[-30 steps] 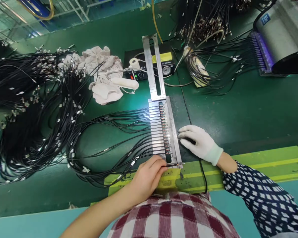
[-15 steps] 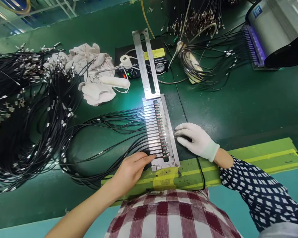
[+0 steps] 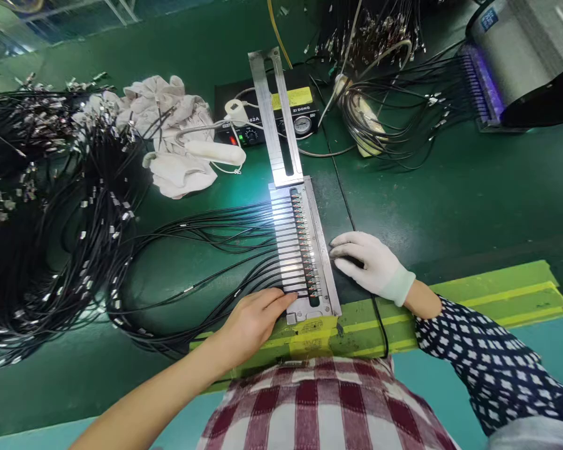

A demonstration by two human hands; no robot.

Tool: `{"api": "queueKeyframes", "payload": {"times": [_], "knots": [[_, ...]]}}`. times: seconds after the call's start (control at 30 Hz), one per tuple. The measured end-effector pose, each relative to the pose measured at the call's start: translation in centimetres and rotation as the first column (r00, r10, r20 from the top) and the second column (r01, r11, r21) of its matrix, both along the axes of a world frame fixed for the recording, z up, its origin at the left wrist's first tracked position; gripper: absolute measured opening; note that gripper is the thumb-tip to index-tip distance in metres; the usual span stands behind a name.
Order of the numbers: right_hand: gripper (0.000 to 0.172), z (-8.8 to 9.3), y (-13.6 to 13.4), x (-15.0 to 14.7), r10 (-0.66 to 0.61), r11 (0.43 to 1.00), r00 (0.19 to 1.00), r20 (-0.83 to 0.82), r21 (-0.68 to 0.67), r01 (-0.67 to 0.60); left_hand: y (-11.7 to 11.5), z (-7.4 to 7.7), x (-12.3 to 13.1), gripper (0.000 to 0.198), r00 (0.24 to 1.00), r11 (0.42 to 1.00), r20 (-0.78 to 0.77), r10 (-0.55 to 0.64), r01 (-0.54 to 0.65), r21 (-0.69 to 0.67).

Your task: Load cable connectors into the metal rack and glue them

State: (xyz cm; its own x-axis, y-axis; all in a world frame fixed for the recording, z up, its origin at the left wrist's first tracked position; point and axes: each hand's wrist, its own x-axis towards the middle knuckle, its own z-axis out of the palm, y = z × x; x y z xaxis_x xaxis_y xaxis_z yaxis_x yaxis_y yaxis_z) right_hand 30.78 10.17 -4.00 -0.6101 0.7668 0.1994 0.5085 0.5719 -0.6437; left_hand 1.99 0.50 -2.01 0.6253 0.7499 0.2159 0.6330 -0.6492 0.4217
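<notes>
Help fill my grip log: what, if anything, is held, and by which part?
The left hand's fingers touch the fixture's lowest black cable near its connector end; whether pinching or pressing, I cannot tell. The gloved right hand holds nothing visible.

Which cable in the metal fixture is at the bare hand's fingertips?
The end cable, nearest the checked shirt. The bare left hand's fingertips are at it; the others enter the metal fixture farther up the row.

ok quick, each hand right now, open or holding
Left hand: touching a cable, grip unclear.
Right hand: loosely open beside the jig, nothing visibly held.
</notes>
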Motion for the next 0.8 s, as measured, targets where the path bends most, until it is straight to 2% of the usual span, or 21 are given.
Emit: {"api": "queueKeyframes", "payload": {"times": [0.13,0.27,0.37,0.43,0.5,0.6,0.63,0.8], "knots": [[0.016,0.0,0.1,0.0,-0.003,1.0,1.0,-0.007,-0.004,0.003,-1.0,-0.6,-0.1,0.035,0.992,0.983,-0.107,0.068,-0.048,0.18],[0.015,0.1,-0.2,-0.1,-0.001,1.0,1.0,-0.023,-0.006,0.001,-2.3,-1.1,-0.2,0.042,0.973,0.978,-0.213,0.092,-0.048,0.202],[0.013,0.1,-0.1,0.0,0.004,1.0,0.998,-0.059,-0.02,-0.005,-2.7,-1.4,0.0,0.044,0.98,0.975,-0.174,0.097,-0.059,0.214],[0.013,0.1,0.8,0.3,0.015,1.0,0.996,-0.086,-0.014,-0.016,-2.7,-1.7,0.3,0.043,0.987,0.973,-0.111,0.118,-0.093,0.209],[0.019,0.1,2.8,0.4,-0.038,0.999,0.998,-0.049,0.029,0.04,-2.5,-1.9,0.4,0.041,0.991,0.978,-0.057,0.123,-0.111,0.174],[0.037,0.5,7.5,-0.6,-0.245,0.967,0.949,0.197,0.118,0.225,-2.2,-2.4,0.5,0.04,0.993,0.982,-0.015,0.121,-0.117,0.151],[0.042,0.7,9.2,-1.2,-0.277,0.958,0.927,0.251,0.139,0.249,-2.2,-2.5,0.6,0.039,0.992,0.98,-0.007,0.125,-0.123,0.16],[0.054,3.0,17.4,-4.3,-0.407,0.908,0.853,0.326,0.246,0.339,-1.8,-3.0,0.8,0.037,0.99,0.968,0.016,0.138,-0.138,0.208]]}}
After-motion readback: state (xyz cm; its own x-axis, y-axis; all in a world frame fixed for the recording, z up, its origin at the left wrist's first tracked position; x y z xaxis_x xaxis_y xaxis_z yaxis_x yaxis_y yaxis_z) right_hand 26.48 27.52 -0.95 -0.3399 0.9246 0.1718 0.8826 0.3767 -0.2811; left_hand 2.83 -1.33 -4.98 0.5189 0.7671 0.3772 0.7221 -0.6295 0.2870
